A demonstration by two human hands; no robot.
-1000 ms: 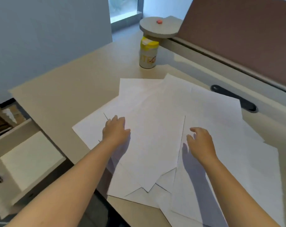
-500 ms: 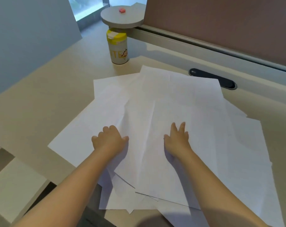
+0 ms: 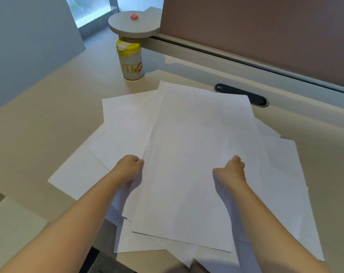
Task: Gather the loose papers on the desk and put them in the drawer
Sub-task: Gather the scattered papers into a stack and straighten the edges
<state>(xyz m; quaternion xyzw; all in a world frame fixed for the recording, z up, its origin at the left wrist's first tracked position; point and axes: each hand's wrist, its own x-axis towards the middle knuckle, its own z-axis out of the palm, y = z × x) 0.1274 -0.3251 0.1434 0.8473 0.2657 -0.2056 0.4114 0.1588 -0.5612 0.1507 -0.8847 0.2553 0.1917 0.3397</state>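
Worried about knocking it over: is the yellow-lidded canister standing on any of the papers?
No. The canister stands upright on bare desk, beyond the papers.

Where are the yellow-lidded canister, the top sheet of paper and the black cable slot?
canister (image 3: 132, 66): head view, on its white printed body.
top sheet (image 3: 192, 154): head view, on its bare middle.
cable slot (image 3: 245, 95): head view, on its dark cover.

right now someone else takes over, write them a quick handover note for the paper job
Left hand: curled on the left edge of the top sheet.
Right hand: curled on that sheet, right of its middle.
Loose papers: spread in overlapping layers on the desk, some overhanging the near edge.
Drawer: out of view.
Done: nothing is stacked.
Left: square the sheets into one pile, put it in the drawer.
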